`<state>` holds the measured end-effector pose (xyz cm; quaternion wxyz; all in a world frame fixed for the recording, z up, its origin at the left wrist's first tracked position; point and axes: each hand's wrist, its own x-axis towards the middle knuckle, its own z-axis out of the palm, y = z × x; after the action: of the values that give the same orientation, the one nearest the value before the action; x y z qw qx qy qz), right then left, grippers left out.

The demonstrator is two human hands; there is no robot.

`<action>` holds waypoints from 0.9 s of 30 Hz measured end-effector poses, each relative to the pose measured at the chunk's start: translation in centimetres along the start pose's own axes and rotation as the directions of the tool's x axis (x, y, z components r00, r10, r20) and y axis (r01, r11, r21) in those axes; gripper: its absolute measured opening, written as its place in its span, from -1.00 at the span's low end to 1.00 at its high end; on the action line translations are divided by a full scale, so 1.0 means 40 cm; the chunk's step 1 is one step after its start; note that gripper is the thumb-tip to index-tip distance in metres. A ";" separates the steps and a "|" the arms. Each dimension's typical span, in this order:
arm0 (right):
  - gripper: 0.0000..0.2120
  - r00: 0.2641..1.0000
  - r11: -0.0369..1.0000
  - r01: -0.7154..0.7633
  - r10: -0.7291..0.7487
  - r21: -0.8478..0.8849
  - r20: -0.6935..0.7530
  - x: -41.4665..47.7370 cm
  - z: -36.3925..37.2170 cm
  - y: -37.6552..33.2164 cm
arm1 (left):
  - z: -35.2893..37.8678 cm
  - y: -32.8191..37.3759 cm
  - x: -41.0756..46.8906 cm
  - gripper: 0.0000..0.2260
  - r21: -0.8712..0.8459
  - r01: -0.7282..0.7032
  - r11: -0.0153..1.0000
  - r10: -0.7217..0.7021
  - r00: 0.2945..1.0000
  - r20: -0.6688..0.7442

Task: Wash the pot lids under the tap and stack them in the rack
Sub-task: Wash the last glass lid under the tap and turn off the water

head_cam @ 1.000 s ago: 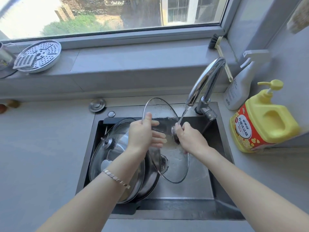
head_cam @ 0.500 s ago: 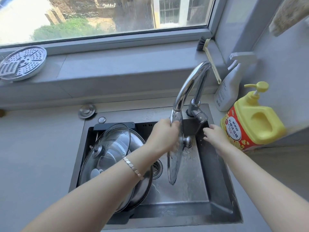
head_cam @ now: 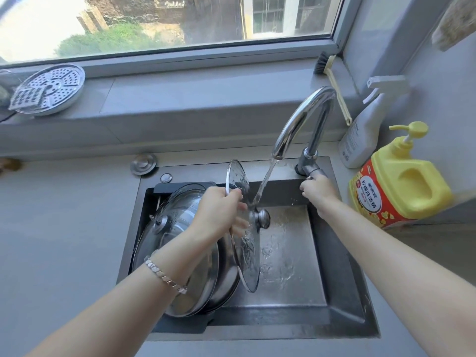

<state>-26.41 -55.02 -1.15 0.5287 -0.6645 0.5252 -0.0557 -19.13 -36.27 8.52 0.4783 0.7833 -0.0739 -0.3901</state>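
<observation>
A glass pot lid [head_cam: 246, 256] with a metal knob stands on edge over the sink, and my left hand [head_cam: 219, 215] grips its rim near the top. Water runs from the chrome tap [head_cam: 298, 122] onto the lid beside the knob. My right hand [head_cam: 318, 190] holds the tap's lever [head_cam: 311, 172] at the base of the spout. Two more lids [head_cam: 180, 228], one glass with a knob and one steel, lean stacked in the left part of the sink behind my left arm.
The dark sink [head_cam: 342, 287] is wet on its floor. A yellow soap pump bottle [head_cam: 401, 181] and a white spray bottle [head_cam: 360, 135] stand to the right. A dish brush [head_cam: 332, 83] leans in the window corner. A perforated steamer plate [head_cam: 49, 88] lies on the sill.
My right hand let go of the lid's knob and moved to the tap lever. The lid turned edge-on in my left hand, and the water now flows more strongly.
</observation>
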 end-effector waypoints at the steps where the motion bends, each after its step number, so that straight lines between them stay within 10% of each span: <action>1: -0.61 0.999 0.995 0.002 0.003 -0.098 0.052 -0.020 0.000 -0.003 | -0.001 -0.001 -0.006 -0.78 -0.004 0.002 1.000 -0.002 1.000 -0.001; 4: -0.36 0.957 0.972 0.068 -0.001 -0.225 0.289 -0.118 0.029 -0.004 | -0.006 -0.003 -0.028 -0.79 -0.024 0.010 1.000 -0.010 1.000 0.007; 7: -0.60 0.892 0.970 0.141 -0.037 -0.198 0.451 -0.234 0.060 0.001 | -0.006 -0.001 -0.056 -0.82 -0.025 -0.006 1.000 0.006 1.000 0.024; 18: -0.66 0.942 0.943 0.306 -0.280 -0.131 0.185 -0.300 0.016 0.094 | 0.023 0.002 -0.134 -0.62 -0.115 -0.067 0.991 0.088 0.978 0.191; 27: -0.77 0.950 0.957 0.255 -0.275 0.138 0.148 -0.331 -0.068 0.094 | -0.033 -0.150 -0.141 -0.83 0.006 0.011 1.000 -0.012 0.996 0.085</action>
<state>-36.37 -46.32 3.54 0.5963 -0.6992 0.3811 -0.1018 -23.62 -29.39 7.04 0.4702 0.7678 -0.0908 -0.4256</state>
